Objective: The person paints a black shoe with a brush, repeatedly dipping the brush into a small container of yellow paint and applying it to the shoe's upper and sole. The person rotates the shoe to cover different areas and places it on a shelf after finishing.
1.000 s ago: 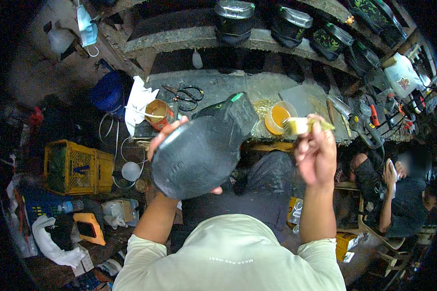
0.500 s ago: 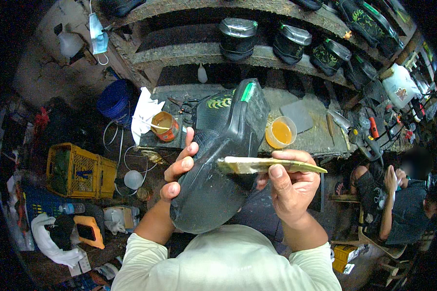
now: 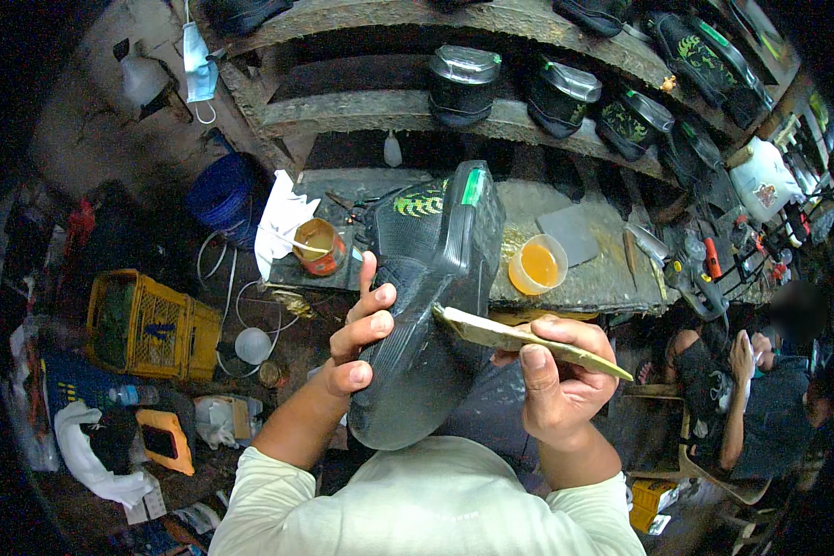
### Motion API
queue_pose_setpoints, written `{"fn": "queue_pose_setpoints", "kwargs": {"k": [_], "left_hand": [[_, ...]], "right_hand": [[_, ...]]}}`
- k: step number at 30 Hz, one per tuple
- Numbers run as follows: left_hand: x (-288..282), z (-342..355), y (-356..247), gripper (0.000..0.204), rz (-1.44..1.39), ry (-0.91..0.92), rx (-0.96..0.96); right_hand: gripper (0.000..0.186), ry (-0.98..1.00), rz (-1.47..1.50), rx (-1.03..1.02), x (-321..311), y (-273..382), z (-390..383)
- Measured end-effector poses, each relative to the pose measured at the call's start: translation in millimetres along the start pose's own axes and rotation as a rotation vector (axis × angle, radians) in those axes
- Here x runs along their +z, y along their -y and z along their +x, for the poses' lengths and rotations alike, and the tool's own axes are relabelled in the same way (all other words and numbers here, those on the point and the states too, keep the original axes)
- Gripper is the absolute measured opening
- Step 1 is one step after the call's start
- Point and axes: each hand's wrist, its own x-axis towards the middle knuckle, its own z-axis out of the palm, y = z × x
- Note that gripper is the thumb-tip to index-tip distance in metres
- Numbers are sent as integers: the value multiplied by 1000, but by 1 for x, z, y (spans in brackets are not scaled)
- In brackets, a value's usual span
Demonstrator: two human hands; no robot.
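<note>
A black shoe (image 3: pixel 408 371) with a yellow-green pattern and a bright green patch at its far end is tilted on its side in front of my chest. My left hand (image 3: pixel 366 324) grips it from the left, fingers spread along its side; the thumb is hidden behind. Between the thumb and fingers of my right hand (image 3: pixel 565 371) is a flat brush (image 3: pixel 519 341), its handle yellowish-green. The brush's tip meets the shoe near its middle. Beyond my right hand, a clear cup (image 3: pixel 539 264) of amber liquid stands on the workbench (image 3: pixel 612 278).
Left on the bench are an open tin (image 3: pixel 317 248) with a stick in it and white paper (image 3: pixel 283 222). More black shoes (image 3: pixel 468 83) line the shelves behind. Yellow crates (image 3: pixel 148 324) and a blue bucket (image 3: pixel 224 190) are at left. Another person (image 3: pixel 760 408) sits at right.
The shoe has rolled further onto its side and shifted slightly right, my left hand moving with it. The brush has tilted, its tip now higher on the shoe.
</note>
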Motion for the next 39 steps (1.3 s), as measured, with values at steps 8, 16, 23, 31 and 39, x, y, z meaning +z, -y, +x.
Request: {"fn": "queue_pose_setpoints", "kwargs": {"k": [8,16,23,31,39], "left_hand": [[-4,14,-4,56,149,85,49],[-9,19,-7,67,205,150,45],[-12,25,-12,64,183,174,16],[-5,28,-9,49,159,124,51],[-5,33,-11,35,95,125,29]], "right_hand": [[28,84,5,-61,-2,4,-3],[27,91,24,-78,-3,7,-1],[25,58,6,-86,-3,5,4],[25,78,15,-83,-4,7,2],[24,107,-10,-124,-6,7,3]]}}
